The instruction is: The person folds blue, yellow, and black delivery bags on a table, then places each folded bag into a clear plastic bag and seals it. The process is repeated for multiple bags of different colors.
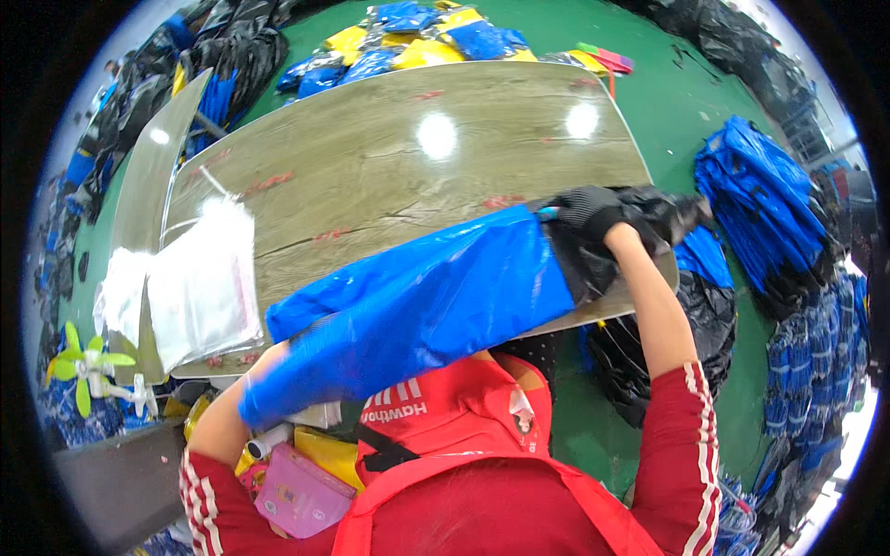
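A long blue and black piece of shiny waterproof-looking fabric (445, 273) lies slantwise across the near side of the table, its blue length hanging toward me on the left. My right hand (586, 211), in a dark knitted glove, is closed on the black end by the table's right edge. A small bit of light blue shows at its fingertips. My left forearm (222, 408) reaches up to the blue end, which covers the left hand, so its fingers are hidden. The blue end near that arm is slightly blurred.
The wood-patterned table (371, 139) carries a stack of clear plastic bags (204, 287) at left. A green fan (88, 366) stands beside it. Beyond the table lie blue and yellow packets (408, 42). Blue-black bundles (760, 204) rest on the floor at right. A pink pouch (306, 491) sits near my left.
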The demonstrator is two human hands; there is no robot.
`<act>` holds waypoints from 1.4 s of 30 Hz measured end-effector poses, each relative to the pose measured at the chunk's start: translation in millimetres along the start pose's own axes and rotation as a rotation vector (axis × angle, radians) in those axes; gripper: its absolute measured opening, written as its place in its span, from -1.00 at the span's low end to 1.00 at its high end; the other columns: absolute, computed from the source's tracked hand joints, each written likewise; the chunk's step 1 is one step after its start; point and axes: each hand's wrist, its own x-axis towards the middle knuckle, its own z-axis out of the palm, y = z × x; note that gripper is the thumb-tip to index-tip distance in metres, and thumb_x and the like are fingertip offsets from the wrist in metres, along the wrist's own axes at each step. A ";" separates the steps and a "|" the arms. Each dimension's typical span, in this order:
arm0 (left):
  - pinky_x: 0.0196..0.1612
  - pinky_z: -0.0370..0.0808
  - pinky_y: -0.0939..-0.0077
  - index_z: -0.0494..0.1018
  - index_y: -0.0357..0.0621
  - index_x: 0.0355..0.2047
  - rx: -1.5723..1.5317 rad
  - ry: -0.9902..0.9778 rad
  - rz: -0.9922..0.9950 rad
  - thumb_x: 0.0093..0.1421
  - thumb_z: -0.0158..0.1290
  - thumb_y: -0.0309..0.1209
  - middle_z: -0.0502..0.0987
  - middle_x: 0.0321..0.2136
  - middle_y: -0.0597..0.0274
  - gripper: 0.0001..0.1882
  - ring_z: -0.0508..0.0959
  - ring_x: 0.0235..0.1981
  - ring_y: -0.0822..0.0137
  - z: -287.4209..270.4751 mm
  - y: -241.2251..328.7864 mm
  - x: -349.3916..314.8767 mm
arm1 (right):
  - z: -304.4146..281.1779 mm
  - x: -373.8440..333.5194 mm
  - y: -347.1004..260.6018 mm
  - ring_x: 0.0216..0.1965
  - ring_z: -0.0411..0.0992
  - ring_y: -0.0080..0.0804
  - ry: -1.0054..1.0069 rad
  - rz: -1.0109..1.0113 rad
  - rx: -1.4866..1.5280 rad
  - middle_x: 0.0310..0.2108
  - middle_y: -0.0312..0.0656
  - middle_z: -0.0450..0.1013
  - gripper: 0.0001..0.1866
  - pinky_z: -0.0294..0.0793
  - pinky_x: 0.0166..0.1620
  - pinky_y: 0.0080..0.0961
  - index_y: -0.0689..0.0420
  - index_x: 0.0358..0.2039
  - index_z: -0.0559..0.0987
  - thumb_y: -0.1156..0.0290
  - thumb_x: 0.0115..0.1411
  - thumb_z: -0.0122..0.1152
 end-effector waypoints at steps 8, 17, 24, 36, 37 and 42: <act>0.11 0.29 0.24 0.21 -0.21 0.19 -1.232 1.286 -0.550 0.20 -0.05 0.16 0.31 0.11 0.04 -0.23 0.35 0.03 0.13 102.0 39.7 -82.3 | -1.7 -8.6 3.6 -0.22 0.51 0.00 0.039 0.162 -0.075 -0.27 -0.04 0.55 -0.40 0.48 -0.14 -0.15 -0.07 -0.23 0.65 -0.32 0.03 0.04; 0.29 0.07 0.15 0.39 -0.22 0.05 0.464 0.828 -1.502 0.08 0.15 -0.20 0.39 0.05 -0.19 -0.44 0.24 0.21 -0.07 80.3 71.5 -16.2 | 9.6 -23.6 -8.1 -0.21 0.52 -0.01 0.076 0.120 -0.113 -0.30 -0.02 0.55 -0.57 0.49 -0.16 -0.15 0.01 -0.30 0.66 -0.06 0.13 0.04; 0.25 0.01 -0.12 0.37 -0.05 0.06 0.201 0.911 -0.243 0.04 0.09 -0.06 0.28 0.17 -0.06 -0.40 0.20 0.22 -0.13 17.7 119.2 193.5 | -7.7 -27.2 -29.2 -0.23 0.55 -0.03 0.016 0.188 -0.151 -0.29 -0.03 0.57 -0.52 0.51 -0.18 -0.17 0.03 -0.20 0.64 -0.09 0.12 0.07; 0.21 -0.09 -0.31 0.18 -0.20 0.20 0.113 0.738 -0.013 -0.03 0.10 0.09 0.06 0.28 -0.19 -0.11 -0.01 0.32 -0.17 40.5 105.0 317.2 | 20.6 -96.8 103.5 -0.01 0.41 -0.04 0.499 0.205 0.076 -0.01 -0.01 0.43 -0.41 0.37 0.04 -0.17 -0.12 0.11 0.42 -0.04 0.09 0.18; 0.21 -0.09 -0.30 0.20 -0.22 0.19 0.095 0.742 -0.094 -0.04 0.11 0.10 0.07 0.28 -0.19 -0.11 -0.01 0.32 -0.14 34.8 108.3 328.1 | 34.7 -98.7 110.1 -0.05 0.42 -0.05 0.659 0.204 -0.049 -0.04 -0.01 0.43 -0.44 0.38 0.01 -0.18 -0.10 0.10 0.42 0.04 0.08 0.21; 0.24 -0.11 -0.21 0.29 -0.28 0.13 0.162 0.596 -0.228 -0.08 0.08 0.17 0.16 0.23 -0.19 -0.09 0.07 0.29 -0.08 14.2 116.9 345.6 | 80.2 -139.2 114.6 0.00 0.38 -0.17 1.445 0.336 1.095 0.00 -0.03 0.40 -0.52 0.33 0.07 -0.27 0.16 0.02 0.47 0.23 0.11 0.26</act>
